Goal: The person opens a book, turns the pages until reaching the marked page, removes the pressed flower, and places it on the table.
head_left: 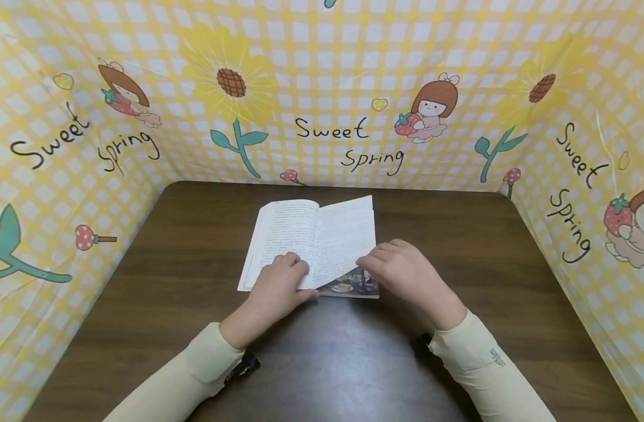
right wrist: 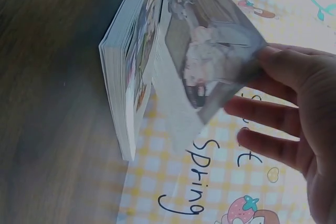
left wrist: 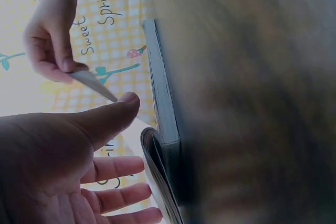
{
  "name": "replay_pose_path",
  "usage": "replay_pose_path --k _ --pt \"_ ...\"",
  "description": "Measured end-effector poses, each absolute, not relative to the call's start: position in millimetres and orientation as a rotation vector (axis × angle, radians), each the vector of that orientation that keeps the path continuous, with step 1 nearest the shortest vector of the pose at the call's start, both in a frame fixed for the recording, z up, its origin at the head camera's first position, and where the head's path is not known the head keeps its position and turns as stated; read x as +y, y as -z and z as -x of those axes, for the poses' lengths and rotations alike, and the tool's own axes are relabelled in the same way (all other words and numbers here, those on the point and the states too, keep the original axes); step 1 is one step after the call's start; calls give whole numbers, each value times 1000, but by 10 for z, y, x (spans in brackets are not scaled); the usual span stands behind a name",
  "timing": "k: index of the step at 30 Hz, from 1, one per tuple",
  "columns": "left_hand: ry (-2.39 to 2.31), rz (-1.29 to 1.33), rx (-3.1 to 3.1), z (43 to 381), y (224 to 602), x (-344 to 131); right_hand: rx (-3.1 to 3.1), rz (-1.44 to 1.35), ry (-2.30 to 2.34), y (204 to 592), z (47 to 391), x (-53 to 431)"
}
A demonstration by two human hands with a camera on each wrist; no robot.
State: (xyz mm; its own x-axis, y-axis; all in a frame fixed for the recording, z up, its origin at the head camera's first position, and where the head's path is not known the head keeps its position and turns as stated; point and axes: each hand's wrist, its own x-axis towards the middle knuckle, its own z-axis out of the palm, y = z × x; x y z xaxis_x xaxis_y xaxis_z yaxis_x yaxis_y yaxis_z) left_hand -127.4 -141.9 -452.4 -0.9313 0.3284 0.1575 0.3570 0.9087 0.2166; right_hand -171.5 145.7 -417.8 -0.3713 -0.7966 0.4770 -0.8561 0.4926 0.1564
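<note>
An open book [head_left: 290,234] lies on the brown table, with printed text on both facing pages. My right hand [head_left: 401,275] pinches the lower outer corner of a right-hand page [head_left: 345,234] between thumb and fingers and holds it lifted. Beneath that page a colour picture [head_left: 356,281] shows; in the right wrist view the raised page [right wrist: 215,45] has a picture on its underside. My left hand [head_left: 280,284] rests on the lower part of the left page, fingers spread and fairly straight, thumb near the book's lower edge by the spine.
The dark wooden table [head_left: 195,351] surrounds the book. A yellow checked cloth [head_left: 322,70] with sunflowers, cartoon figures and lettering stands as walls at the back and both sides. Dark straps [head_left: 243,368] show under the cream sleeves.
</note>
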Motion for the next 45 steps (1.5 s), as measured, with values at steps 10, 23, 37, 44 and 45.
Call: replay_pose_path --k 10,23,37,44,45 --pt "309 514 -2902 1276 4579 -1410 -2062 -1381 -122 4124 1643 1400" --pt "417 315 -2861 1309 4568 -1377 -2117 -1215 -395 4130 1700 1421" --pt "236 319 -2833 1287 4519 -1428 -2433 -1236 -253 4203 1750 1446" --pt "307 366 -2989 1301 4483 -1444 -2584 -1160 -180 4250 1746 1453" --pt "317 367 -3011 1305 4475 -1452 -2594 -1150 -180 4259 1747 1455"
